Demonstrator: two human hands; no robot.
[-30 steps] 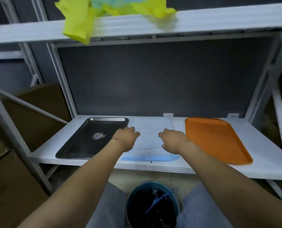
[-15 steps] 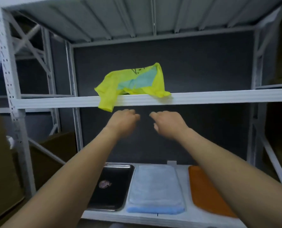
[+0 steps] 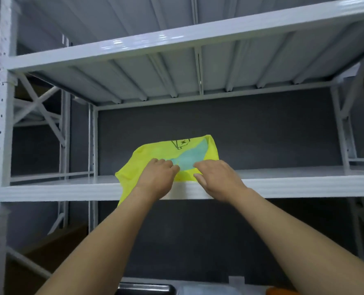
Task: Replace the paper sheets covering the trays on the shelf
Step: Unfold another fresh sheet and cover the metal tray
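Both hands were up at the middle shelf (image 3: 283,186) of a white metal rack, at its front edge, about midway along. A crumpled yellow sheet (image 3: 155,151) lay there, with a pale teal sheet (image 3: 189,159) showing in the fold and a small black drawing near its top edge. The yellow sheet's left corner drooped over the shelf's front lip and hung just below it.

The left hand (image 3: 158,179) rested on the sheet's left part, fingers curled and pinched together at the border of yellow and teal; it seemed to grip the material, though the hold itself was hidden under the knuckles. The right hand (image 3: 218,177) sat just beside it, on the sheet's right lower part, fingers bent down onto the material and thumb against the shelf's front lip. Whether it had actually closed on the sheet could not be told. The two hands were near each other but not touching.

At the bottom edge of the view, slivers of the lower shelf showed: the rim of a dark metal tray (image 3: 147,288) left, a pale blue-grey covering (image 3: 208,291) in the middle, an orange tray (image 3: 280,292) corner right.

The picture was slightly blurred.
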